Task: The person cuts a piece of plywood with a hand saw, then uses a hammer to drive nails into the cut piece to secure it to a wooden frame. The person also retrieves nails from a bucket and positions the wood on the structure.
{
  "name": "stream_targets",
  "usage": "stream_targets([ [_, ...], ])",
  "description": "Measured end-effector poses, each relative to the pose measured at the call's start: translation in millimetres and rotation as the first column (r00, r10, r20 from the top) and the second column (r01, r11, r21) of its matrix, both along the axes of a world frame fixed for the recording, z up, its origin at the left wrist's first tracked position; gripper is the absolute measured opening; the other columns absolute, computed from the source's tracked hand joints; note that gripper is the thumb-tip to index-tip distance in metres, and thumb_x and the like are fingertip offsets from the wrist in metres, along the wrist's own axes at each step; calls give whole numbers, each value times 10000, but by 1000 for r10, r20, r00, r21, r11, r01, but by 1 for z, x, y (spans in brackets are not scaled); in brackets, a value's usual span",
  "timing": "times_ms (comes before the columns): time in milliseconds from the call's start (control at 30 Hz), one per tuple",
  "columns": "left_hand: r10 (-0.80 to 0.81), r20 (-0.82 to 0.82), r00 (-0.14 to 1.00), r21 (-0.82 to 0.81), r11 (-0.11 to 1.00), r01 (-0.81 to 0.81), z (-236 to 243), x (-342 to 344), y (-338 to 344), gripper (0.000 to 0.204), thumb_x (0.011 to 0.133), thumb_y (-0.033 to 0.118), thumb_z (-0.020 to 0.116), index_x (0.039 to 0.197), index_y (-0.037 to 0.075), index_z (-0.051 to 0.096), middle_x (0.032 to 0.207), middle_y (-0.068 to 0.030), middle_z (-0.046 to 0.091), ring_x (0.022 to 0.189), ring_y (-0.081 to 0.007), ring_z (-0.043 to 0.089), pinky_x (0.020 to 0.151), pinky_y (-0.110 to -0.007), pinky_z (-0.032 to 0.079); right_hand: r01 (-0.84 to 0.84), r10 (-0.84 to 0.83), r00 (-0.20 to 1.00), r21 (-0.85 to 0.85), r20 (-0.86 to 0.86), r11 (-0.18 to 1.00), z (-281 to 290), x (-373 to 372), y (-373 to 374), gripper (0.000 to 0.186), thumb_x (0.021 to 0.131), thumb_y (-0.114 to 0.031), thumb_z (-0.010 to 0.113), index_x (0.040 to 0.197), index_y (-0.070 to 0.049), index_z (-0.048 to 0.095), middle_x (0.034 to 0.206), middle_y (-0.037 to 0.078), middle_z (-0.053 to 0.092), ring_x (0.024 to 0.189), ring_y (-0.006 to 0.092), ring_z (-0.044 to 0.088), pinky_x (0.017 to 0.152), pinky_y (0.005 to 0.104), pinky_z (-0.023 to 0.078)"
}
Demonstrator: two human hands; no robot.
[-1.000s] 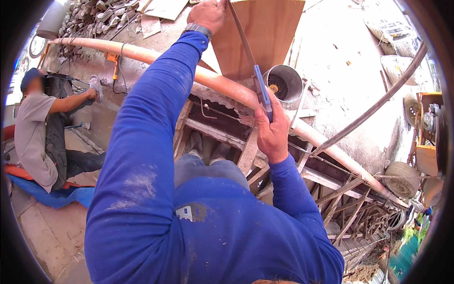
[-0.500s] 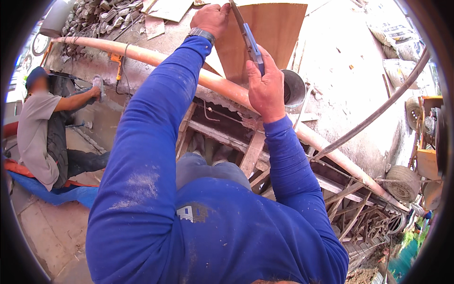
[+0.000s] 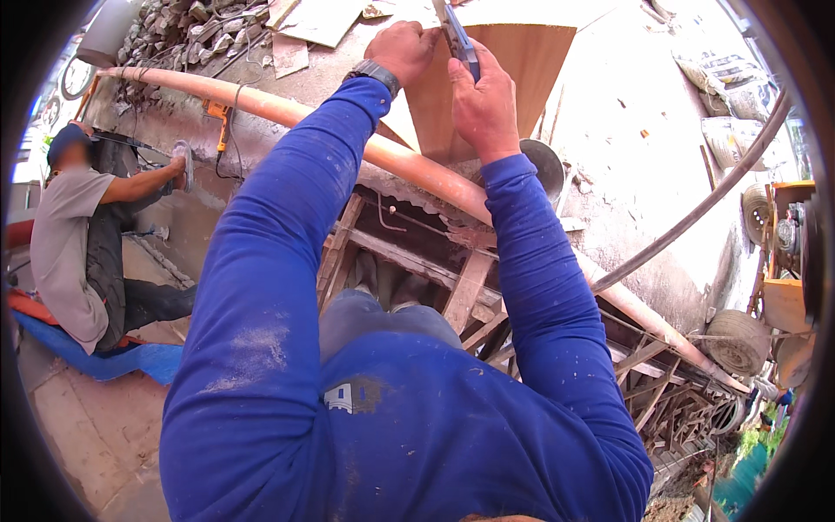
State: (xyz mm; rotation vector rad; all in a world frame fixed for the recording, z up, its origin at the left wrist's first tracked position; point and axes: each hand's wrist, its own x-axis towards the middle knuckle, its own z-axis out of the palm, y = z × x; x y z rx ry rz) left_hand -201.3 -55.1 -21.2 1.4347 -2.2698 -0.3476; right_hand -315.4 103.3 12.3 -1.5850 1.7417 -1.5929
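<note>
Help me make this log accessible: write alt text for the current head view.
The right hand grips a blue-handled saw at a wooden board, left hand by its upper-left corner. An orange pipe runs past the board's lower end; a co-worker in grey is at left.

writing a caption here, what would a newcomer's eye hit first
Probably the bright blue sleeves, filling the middle of the view. They lead up to a blue-handled saw in the right grip, top centre, by a brown wooden board. Then the long orange pole slanting from upper left to lower right.
</note>
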Motion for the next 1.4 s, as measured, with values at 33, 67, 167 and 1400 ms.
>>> stream_targets([
  [33, -82, 61, 995, 37, 996, 80, 7, 9, -2, 510, 1015, 510, 616, 1103, 27, 752, 1132, -227, 753, 1087, -417, 716, 951, -518, 550, -3, 4, 1000, -15, 3, 1000, -4, -1, -3, 345, 1014, -182, 659, 1328, -40, 673, 799, 167, 699, 710, 330, 686, 739, 416, 542],
  [67, -167, 119, 979, 79, 984, 158, 14, 13, -4, 493, 994, 484, 664, 1124, 17, 751, 1139, -233, 756, 1100, -412, 722, 958, -512, 553, -5, 5, 1000, -29, 6, 1000, -4, -4, -6, 347, 1015, -190, 660, 1326, -38, 675, 797, 167, 701, 700, 327, 683, 738, 418, 543],
  [167, -237, 314, 919, 136, 970, 204, 38, 14, -18, 491, 898, 378, 791, 1209, 4, 723, 1144, -243, 765, 1117, -399, 738, 981, -483, 573, -29, 28, 998, 19, 49, 999, 7, -1, -5, 357, 1014, -186, 667, 1336, -33, 666, 806, 165, 707, 697, 313, 680, 737, 417, 543],
  [1400, -230, 200, 953, 107, 971, 212, 22, -6, -18, 352, 923, 331, 730, 1082, 20, 767, 1106, -269, 758, 1059, -420, 742, 923, -512, 593, 69, -52, 992, 151, -113, 986, 11, -11, -34, 315, 1018, -198, 660, 1251, 12, 678, 841, 198, 702, 731, 327, 644, 755, 419, 541],
])
